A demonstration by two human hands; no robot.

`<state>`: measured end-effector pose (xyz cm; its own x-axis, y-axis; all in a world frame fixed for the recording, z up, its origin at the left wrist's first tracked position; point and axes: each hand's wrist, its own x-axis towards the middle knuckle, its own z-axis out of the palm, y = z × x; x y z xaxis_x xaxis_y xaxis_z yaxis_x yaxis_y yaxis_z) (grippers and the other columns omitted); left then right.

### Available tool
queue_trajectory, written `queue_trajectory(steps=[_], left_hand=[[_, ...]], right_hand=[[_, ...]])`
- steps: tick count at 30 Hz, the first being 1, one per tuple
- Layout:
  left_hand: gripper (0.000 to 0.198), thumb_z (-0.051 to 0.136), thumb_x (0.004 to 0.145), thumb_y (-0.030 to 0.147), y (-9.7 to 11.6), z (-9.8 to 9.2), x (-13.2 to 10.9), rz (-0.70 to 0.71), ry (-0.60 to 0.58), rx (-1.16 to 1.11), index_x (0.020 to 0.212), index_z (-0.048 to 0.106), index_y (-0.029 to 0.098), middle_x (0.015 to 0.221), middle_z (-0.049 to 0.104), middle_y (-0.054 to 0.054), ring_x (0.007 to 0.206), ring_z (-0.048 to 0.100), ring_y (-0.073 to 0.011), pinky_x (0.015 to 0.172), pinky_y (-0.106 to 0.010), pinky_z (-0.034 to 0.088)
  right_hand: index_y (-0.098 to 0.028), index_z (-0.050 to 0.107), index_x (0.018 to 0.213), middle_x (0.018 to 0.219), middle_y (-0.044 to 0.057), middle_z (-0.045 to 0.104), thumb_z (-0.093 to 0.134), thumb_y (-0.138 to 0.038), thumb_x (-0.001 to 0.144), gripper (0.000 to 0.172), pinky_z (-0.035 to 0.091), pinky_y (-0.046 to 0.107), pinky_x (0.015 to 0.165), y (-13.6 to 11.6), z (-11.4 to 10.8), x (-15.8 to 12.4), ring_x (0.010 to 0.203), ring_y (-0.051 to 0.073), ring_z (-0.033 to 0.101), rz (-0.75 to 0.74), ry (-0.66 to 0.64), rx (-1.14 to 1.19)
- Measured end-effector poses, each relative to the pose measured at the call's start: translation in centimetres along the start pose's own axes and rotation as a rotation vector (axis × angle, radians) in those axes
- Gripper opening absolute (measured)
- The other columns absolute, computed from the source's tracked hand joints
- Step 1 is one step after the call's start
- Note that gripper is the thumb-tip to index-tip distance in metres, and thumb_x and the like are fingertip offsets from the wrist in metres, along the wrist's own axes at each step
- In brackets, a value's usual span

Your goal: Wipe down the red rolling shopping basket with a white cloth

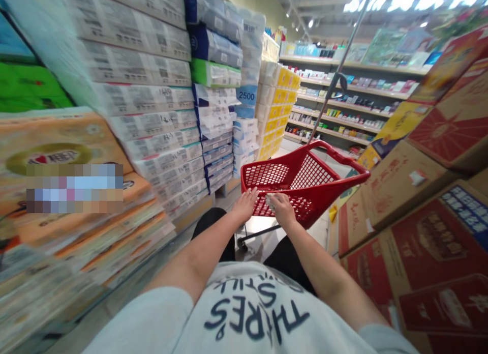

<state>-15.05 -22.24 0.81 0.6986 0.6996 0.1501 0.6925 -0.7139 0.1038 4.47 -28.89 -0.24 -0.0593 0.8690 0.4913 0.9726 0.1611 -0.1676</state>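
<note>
A red plastic shopping cart (316, 199) stands right in front of me, its lattice basket tilted across the aisle. My left hand (246, 204) rests at the near left corner of the basket, fingers stretched out over the rim. Beside it, my right hand (284, 207) is closed on a small crumpled pale cloth (270, 201), pressed to the near side of the basket. Whether it is fabric or paper I cannot make out.
Tall stacks of wrapped tissue packs (152, 97) line the left, with orange packs (76, 166) nearest. Cardboard cartons (412, 181) are piled on the right. Shelves of small boxes and bottles (351, 105) stand behind the cart. A thin metal pole (331, 84) rises beyond it.
</note>
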Motion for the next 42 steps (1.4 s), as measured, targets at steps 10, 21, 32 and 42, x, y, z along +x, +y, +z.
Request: queue_trajectory(steps=[10, 21, 32, 42], left_hand=[[0.073, 0.033, 0.08, 0.001, 0.2, -0.7, -0.1, -0.022, -0.029, -0.015, 0.151, 0.018, 0.008, 0.159, 0.011, -0.01, 0.148, 0.011, -0.0244, 0.121, -0.042, 0.021], [0.072, 0.035, 0.082, 0.005, -0.2, -0.2, 0.1, -0.012, -0.017, -0.001, 0.151, 0.017, 0.009, 0.159, 0.012, -0.011, 0.147, 0.012, -0.0248, 0.12, -0.043, 0.022], [0.067, 0.035, 0.085, 0.007, -0.3, 0.0, 0.4, -0.011, -0.003, 0.007, 0.151, 0.019, 0.009, 0.158, 0.015, -0.012, 0.147, 0.014, -0.0249, 0.12, -0.043, 0.022], [0.065, 0.035, 0.086, 0.008, -0.4, 0.5, 0.6, -0.019, 0.017, 0.005, 0.15, 0.022, 0.008, 0.157, 0.019, -0.013, 0.147, 0.016, -0.0253, 0.12, -0.042, 0.023]], right_hand=[[-0.022, 0.07, 0.109, 0.116, 0.009, 0.059, 0.057, -0.012, 0.083, 0.031, 0.046, 0.031, 0.089, 1.3, -0.3, -0.2, 0.109, 0.024, 0.05, 0.079, -0.019, 0.0], [-0.021, 0.07, 0.108, 0.116, 0.009, 0.06, 0.057, -0.011, 0.079, 0.034, 0.049, 0.032, 0.085, 3.6, -0.4, -0.7, 0.109, 0.024, 0.05, 0.168, 0.07, 0.035], [-0.015, 0.073, 0.102, 0.103, 0.011, 0.062, 0.046, -0.013, 0.081, 0.034, 0.047, 0.035, 0.085, 6.0, -1.5, -0.9, 0.097, 0.024, 0.051, 0.238, 0.204, 0.102], [-0.013, 0.072, 0.098, 0.104, 0.014, 0.062, 0.042, -0.015, 0.08, 0.035, 0.047, 0.038, 0.085, 4.8, -0.8, -0.3, 0.097, 0.025, 0.052, 0.205, 0.198, 0.174]])
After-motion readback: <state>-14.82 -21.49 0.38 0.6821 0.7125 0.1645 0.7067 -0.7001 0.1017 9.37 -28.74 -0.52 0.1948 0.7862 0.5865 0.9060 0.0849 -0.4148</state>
